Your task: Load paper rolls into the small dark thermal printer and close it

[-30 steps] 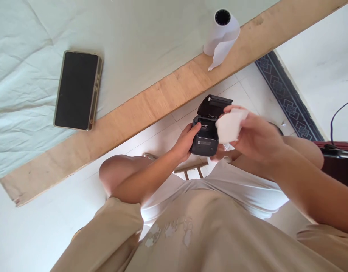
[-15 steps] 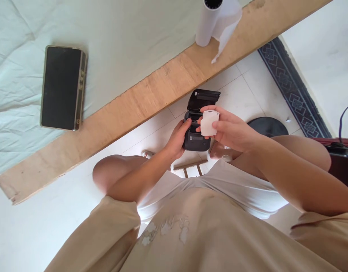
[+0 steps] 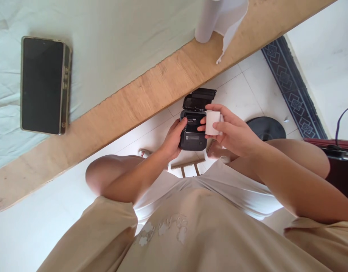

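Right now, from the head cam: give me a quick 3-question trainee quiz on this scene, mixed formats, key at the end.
1. True or false: the lid of the small black printer is shut.
2. Which hand holds the small paper roll? A) left hand B) right hand C) neither
3. Fill in: the phone lies screen-up on the pale ____.

Key
1. False: the lid stands open, and the left hand grips the printer's side.
2. B: the right hand pinches the roll beside the open bay.
3. Cloth, which covers the wooden board; a larger paper roll stands near the board's edge.

Black printer (image 3: 192, 132); white paper roll (image 3: 212, 122); black phone (image 3: 42, 85); patterned dark rug (image 3: 293, 92)
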